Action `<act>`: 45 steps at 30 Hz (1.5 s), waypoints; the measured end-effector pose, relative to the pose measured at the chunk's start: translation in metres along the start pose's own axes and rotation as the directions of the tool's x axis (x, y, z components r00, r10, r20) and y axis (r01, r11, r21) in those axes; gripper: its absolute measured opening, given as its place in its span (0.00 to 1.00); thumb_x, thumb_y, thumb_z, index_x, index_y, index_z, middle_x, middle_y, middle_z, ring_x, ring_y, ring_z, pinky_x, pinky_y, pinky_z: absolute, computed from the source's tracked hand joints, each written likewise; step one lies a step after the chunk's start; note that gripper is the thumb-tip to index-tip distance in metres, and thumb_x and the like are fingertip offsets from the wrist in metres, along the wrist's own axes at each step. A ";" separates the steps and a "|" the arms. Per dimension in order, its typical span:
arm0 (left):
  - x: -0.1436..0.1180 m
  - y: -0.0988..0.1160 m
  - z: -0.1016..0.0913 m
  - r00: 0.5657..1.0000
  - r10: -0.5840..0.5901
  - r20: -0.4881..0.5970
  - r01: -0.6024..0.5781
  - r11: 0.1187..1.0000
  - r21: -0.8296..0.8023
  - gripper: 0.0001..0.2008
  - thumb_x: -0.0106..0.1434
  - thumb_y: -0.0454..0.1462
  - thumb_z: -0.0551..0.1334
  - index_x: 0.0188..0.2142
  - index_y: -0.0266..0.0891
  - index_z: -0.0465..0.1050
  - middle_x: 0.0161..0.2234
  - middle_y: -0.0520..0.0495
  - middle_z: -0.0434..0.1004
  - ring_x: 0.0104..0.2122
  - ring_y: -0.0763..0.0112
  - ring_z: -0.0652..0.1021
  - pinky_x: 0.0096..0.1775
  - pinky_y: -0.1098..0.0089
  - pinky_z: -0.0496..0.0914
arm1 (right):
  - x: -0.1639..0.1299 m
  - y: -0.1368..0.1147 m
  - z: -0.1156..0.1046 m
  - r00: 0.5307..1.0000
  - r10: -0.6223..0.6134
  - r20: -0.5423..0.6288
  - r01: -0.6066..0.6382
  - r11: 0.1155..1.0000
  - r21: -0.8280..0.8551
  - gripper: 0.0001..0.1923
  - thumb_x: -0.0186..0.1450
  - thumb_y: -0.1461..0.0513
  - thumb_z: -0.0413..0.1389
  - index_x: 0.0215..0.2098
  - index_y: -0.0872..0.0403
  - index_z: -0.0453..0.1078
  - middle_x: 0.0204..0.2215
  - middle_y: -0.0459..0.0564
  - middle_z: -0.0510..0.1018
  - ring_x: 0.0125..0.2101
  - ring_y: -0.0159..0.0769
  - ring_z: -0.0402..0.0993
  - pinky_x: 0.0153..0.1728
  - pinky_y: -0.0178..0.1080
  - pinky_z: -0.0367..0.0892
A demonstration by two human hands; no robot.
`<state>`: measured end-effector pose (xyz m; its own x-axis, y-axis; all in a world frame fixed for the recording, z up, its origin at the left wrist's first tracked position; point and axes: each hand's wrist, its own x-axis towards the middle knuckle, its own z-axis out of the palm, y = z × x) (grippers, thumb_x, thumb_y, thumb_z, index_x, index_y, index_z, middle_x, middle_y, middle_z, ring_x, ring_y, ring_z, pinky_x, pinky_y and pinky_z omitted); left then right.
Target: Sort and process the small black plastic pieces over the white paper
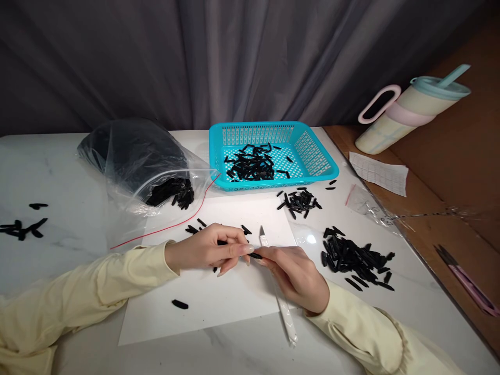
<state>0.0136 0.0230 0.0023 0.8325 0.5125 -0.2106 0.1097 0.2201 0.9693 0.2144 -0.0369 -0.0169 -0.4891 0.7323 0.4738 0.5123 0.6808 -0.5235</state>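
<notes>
Over a white paper sheet (156,323), my left hand (213,247) and my right hand (297,273) meet fingertip to fingertip. Both pinch one small black elongated piece (255,255), mostly covered by the fingers; its exact kind is unclear. A craft knife (287,317) with a white handle lies partly beneath my right hand, its blade pointing away. Several similar black pieces lie around and partly behind my left hand. A single black piece (180,304) rests on the paper nearer to me.
Behind the hands stands a blue plastic basket (332,169) holding black pieces. A clear zip bag (128,151) full of them lies left. Loose piles (355,258) sit right. Farther right are a tumbler (406,114), a paper slip (378,172) and pink-handled scissors (469,284).
</notes>
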 end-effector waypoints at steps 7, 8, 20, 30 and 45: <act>-0.002 0.001 0.000 0.998 -0.061 -0.004 0.061 0.998 0.002 0.11 0.64 0.41 0.56 0.31 0.35 0.66 0.13 0.58 0.63 0.13 0.83 0.57 0.17 0.77 0.51 | -0.002 0.000 0.001 0.999 0.005 -0.052 -0.005 1.000 -0.004 0.09 0.68 0.66 0.44 0.40 0.55 0.65 0.24 0.48 0.77 0.21 0.31 0.73 0.23 0.32 0.67; -0.002 0.001 0.000 0.998 -0.062 -0.006 0.062 0.998 -0.001 0.11 0.64 0.41 0.56 0.31 0.35 0.66 0.13 0.58 0.63 0.13 0.83 0.57 0.17 0.77 0.51 | -0.002 0.000 0.002 0.998 0.003 -0.059 -0.003 1.000 0.000 0.08 0.68 0.66 0.44 0.40 0.55 0.65 0.24 0.47 0.77 0.21 0.31 0.73 0.23 0.32 0.67; -0.001 -0.002 -0.001 0.998 -0.011 -0.062 0.013 1.000 0.025 0.08 0.62 0.39 0.58 0.35 0.35 0.67 0.13 0.60 0.62 0.14 0.82 0.60 0.19 0.77 0.55 | 0.000 -0.001 0.001 0.998 0.016 -0.058 -0.016 1.000 0.005 0.05 0.68 0.65 0.47 0.40 0.55 0.64 0.20 0.44 0.73 0.18 0.29 0.69 0.21 0.32 0.64; -0.002 0.001 -0.002 0.999 -0.028 -0.036 0.029 0.998 0.052 0.13 0.61 0.40 0.59 0.39 0.32 0.71 0.12 0.57 0.65 0.13 0.82 0.60 0.18 0.76 0.53 | 0.000 -0.001 0.001 0.994 0.031 -0.103 -0.030 0.999 0.010 0.06 0.68 0.66 0.46 0.39 0.54 0.64 0.22 0.45 0.76 0.18 0.29 0.70 0.21 0.32 0.64; -0.002 -0.001 -0.001 0.999 0.001 -0.052 0.002 0.999 0.049 0.15 0.60 0.43 0.60 0.37 0.31 0.74 0.11 0.55 0.64 0.12 0.81 0.62 0.17 0.76 0.55 | 0.000 -0.001 0.001 0.993 0.019 -0.119 -0.017 1.000 0.014 0.06 0.68 0.65 0.46 0.39 0.54 0.64 0.21 0.45 0.75 0.18 0.29 0.70 0.20 0.32 0.64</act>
<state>0.0111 0.0229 0.0013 0.8030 0.5555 -0.2161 0.1376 0.1801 0.9740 0.2131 -0.0380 -0.0176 -0.3921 0.7414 0.5446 0.5110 0.6678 -0.5412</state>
